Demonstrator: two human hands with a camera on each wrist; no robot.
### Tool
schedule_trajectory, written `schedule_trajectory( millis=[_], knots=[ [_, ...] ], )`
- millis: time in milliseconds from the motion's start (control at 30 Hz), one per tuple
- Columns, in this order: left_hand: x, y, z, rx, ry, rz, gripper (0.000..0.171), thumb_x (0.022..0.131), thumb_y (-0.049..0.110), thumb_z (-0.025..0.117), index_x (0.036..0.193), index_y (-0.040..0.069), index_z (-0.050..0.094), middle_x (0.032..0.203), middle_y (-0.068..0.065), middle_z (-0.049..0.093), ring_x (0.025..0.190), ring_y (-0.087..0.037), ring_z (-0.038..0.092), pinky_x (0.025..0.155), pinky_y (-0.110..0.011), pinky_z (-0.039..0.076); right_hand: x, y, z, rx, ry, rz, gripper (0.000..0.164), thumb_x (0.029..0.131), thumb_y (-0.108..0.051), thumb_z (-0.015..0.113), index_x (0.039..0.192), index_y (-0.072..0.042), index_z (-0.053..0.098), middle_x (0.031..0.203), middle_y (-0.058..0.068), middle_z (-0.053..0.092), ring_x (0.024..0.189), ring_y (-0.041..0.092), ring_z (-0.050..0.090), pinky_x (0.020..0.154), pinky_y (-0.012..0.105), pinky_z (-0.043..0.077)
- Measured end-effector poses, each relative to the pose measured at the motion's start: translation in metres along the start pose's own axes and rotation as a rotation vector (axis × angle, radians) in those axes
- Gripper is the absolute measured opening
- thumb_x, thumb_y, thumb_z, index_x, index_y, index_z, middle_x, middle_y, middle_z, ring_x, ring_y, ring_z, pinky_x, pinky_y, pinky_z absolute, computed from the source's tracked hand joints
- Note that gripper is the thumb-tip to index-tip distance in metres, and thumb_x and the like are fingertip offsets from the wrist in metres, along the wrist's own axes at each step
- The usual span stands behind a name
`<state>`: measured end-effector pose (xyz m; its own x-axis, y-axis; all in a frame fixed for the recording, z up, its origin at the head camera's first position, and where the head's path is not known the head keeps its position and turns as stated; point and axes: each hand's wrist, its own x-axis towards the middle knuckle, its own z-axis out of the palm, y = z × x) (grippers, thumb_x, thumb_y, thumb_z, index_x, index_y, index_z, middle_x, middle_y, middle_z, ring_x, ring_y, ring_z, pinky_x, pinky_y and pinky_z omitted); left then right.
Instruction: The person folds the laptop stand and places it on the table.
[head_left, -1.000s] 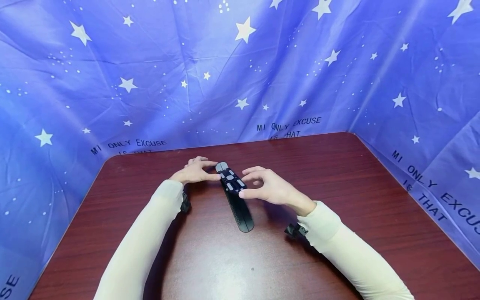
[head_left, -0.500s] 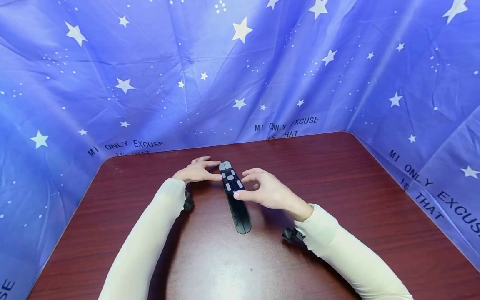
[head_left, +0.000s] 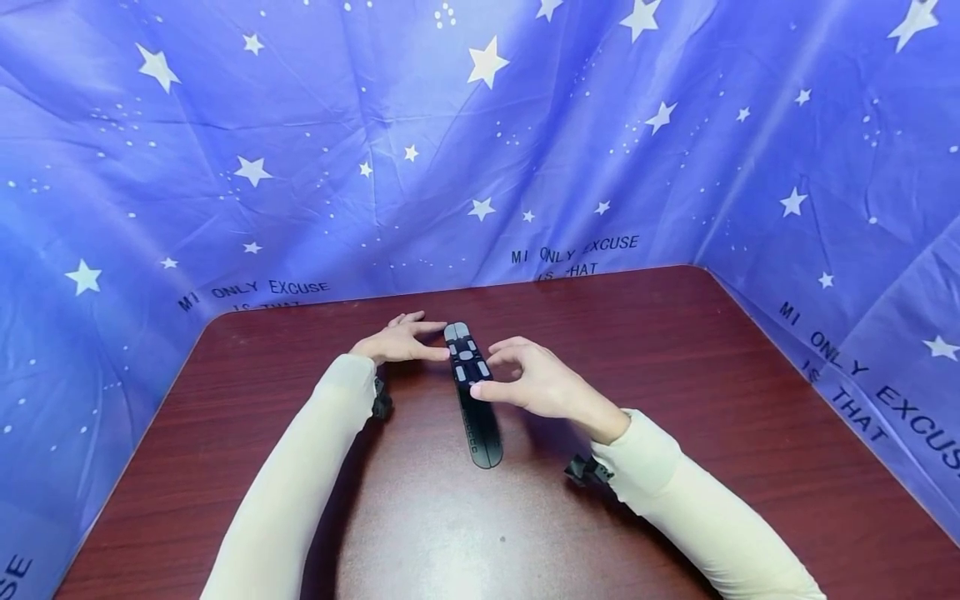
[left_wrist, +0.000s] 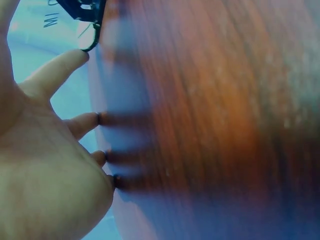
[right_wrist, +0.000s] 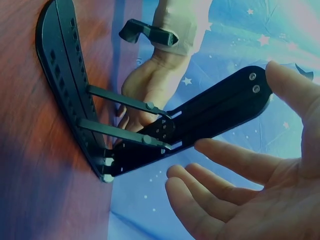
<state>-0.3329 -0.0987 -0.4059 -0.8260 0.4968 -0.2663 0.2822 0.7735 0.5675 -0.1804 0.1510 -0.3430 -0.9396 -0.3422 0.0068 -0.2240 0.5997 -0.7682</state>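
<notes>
A black folding stand (head_left: 474, 429) with light grey pads sits mid-table in the head view. In the right wrist view, its notched base (right_wrist: 57, 65) lies on the table, and its upper plate (right_wrist: 215, 112) tilts up from a hinge, propped by two struts. My left hand (head_left: 401, 342) touches the stand's far left side with straight thumb and index finger; in the left wrist view, its other fingertips reach the tabletop. My right hand (head_left: 543, 382) has its thumb against the plate's raised end. Its index fingertip is at the plate's edge, the other fingers loosely bent.
A dark red wood-grain table (head_left: 637, 350) carries the stand. Blue cloth (head_left: 420, 208) with white stars hangs behind it and at both sides. Black wrist devices (head_left: 588, 471) are strapped below the pale sleeves (head_left: 697, 492).
The stand's far end has shifted slightly right, so it points more directly away from me. My left hand has moved right with it. My right thumb has moved slightly left along the plate's end.
</notes>
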Motion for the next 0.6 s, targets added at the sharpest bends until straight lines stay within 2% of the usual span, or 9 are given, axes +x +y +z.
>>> schedule_trajectory(
  millis=[133, 367, 533, 600],
  knots=[
    [-0.006, -0.001, 0.002, -0.038, 0.033, 0.021, 0.083, 0.073, 0.062, 0.071, 0.144, 0.028, 0.045, 0.157, -0.011, 0.018, 0.143, -0.035, 0.003, 0.110, -0.061, 0.010, 0.000, 0.003, -0.006, -0.038, -0.040, -0.033, 0.051, 0.078, -0.046, 0.075, 0.112, -0.008, 0.068, 0.124, 0.003, 0.056, 0.103, 0.020, 0.061, 0.091, 0.037, 0.048],
    [-0.027, 0.002, 0.005, -0.111, 0.121, 0.138, 0.077, 0.077, 0.050, 0.075, 0.141, 0.016, 0.048, 0.144, -0.006, 0.044, 0.137, -0.025, 0.030, 0.111, -0.047, 0.024, 0.002, 0.016, -0.024, -0.098, -0.134, -0.129, 0.059, 0.080, -0.038, 0.076, 0.127, -0.007, 0.058, 0.126, 0.007, 0.057, 0.112, 0.025, 0.058, 0.093, 0.040, 0.048],
    [-0.048, 0.007, 0.013, -0.180, 0.187, 0.199, 0.071, 0.078, 0.039, 0.078, 0.137, 0.008, 0.052, 0.135, -0.008, 0.054, 0.127, -0.023, 0.046, 0.107, -0.043, 0.033, 0.011, 0.027, -0.026, -0.089, -0.125, -0.157, 0.061, 0.080, -0.035, 0.077, 0.129, -0.005, 0.056, 0.128, 0.009, 0.057, 0.115, 0.027, 0.056, 0.094, 0.043, 0.047],
    [-0.055, 0.009, 0.018, -0.196, 0.218, 0.206, 0.065, 0.079, 0.036, 0.078, 0.134, 0.008, 0.055, 0.131, -0.007, 0.057, 0.123, -0.021, 0.049, 0.105, -0.041, 0.036, 0.014, 0.031, -0.025, -0.070, -0.115, -0.159, 0.059, 0.080, -0.033, 0.077, 0.128, -0.004, 0.057, 0.126, 0.009, 0.058, 0.115, 0.027, 0.057, 0.094, 0.044, 0.047]
  ],
)
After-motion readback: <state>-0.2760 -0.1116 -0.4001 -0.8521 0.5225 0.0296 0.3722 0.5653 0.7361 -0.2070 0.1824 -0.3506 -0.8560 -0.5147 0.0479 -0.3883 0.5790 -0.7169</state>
